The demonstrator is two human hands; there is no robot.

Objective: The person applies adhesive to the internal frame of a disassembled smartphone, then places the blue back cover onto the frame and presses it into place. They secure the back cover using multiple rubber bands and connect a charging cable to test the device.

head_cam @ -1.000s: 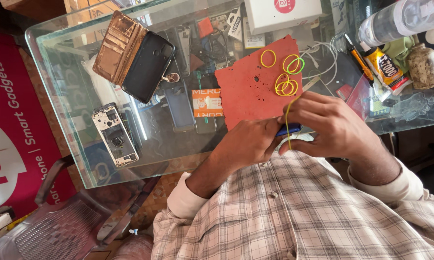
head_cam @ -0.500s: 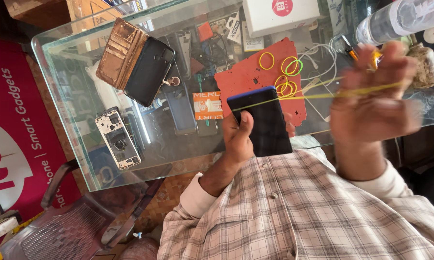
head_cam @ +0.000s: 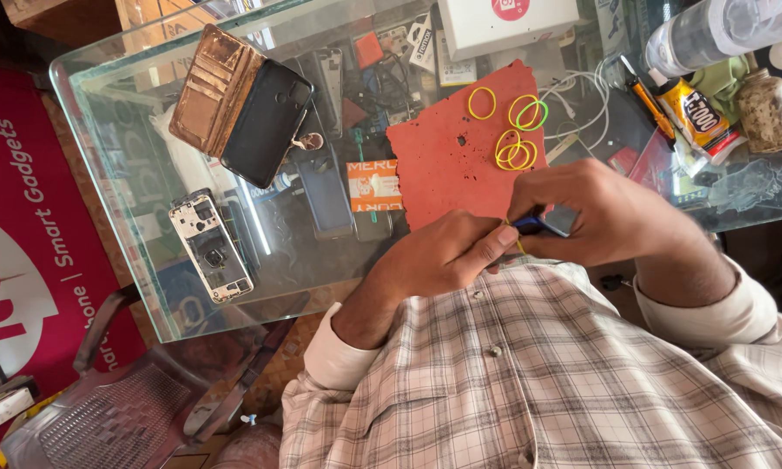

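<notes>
Two hands meet at the near edge of a glass-topped counter [head_cam: 148, 113], over the person's checked shirt. Left hand [head_cam: 438, 256]: fingers curled, thumb and forefinger pinching one end of a dark blue phone [head_cam: 540, 226]. Right hand [head_cam: 612, 213]: closed over the phone's other end, hiding most of it; a yellow rubber band [head_cam: 518, 246] shows just beside the left fingertips (whether it already circles the phone cannot be told). Judged from this grip, banding goes best with the left pinch kept firm and the band drawn evenly, not twisted, so that it seats flat. Just beyond the hands lies a red mat [head_cam: 443, 165] carrying spare rubber bands [head_cam: 517, 152], yellow and green. Farther left: a brown wallet case [head_cam: 213, 87] with a black phone [head_cam: 265, 122], and a bare phone frame [head_cam: 210, 247]. Far right: a glue tube [head_cam: 699, 113]. Left of the counter hangs a red banner [head_cam: 17, 226].
</notes>
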